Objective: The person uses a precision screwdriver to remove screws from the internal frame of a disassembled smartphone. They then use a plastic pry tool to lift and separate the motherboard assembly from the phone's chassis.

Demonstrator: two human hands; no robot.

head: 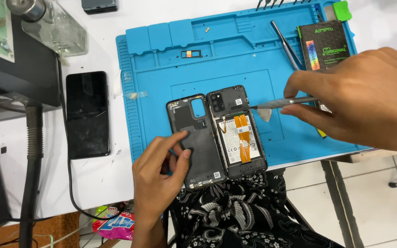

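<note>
A left hand (161,172) rests loosely curled, fingertips on a detached back cover (198,138) lying on a blue mat (161,73); beside it the opened phone (239,131), where a right hand (364,101) pinches a thin metal tool (281,103).

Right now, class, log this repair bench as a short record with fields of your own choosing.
Surface: blue repair mat on a white table
Opened phone: back removed, battery and orange flex cable exposed
Back cover: lies beside the phone, inner side up
Left hand: fingertips on the back cover
Right hand: holds a metal tool, tip at the phone's upper edge
Off mat: black phone, screen up
</note>
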